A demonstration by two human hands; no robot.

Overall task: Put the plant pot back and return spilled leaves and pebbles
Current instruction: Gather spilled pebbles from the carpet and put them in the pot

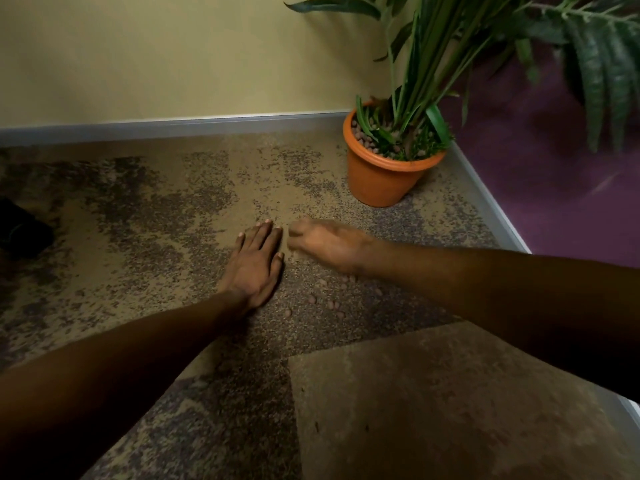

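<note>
An orange plant pot (pixel 377 181) stands upright in the corner where the two walls meet, holding a tall green plant (pixel 433 81) and brown pebbles on its soil. Several small pebbles (pixel 311 299) lie loose on the speckled carpet below my hands. My left hand (pixel 254 265) rests flat on the carpet, palm down, fingers together and straight. My right hand (pixel 325 244) is blurred just to its right, low over the carpet, with fingers curled towards the left hand; whether it holds pebbles is hidden.
A grey skirting strip (pixel 173 124) runs along the yellow wall, and another (pixel 491 202) along the purple wall on the right. A dark object (pixel 20 230) lies at the left edge. A plainer carpet tile (pixel 450 403) fills the lower right.
</note>
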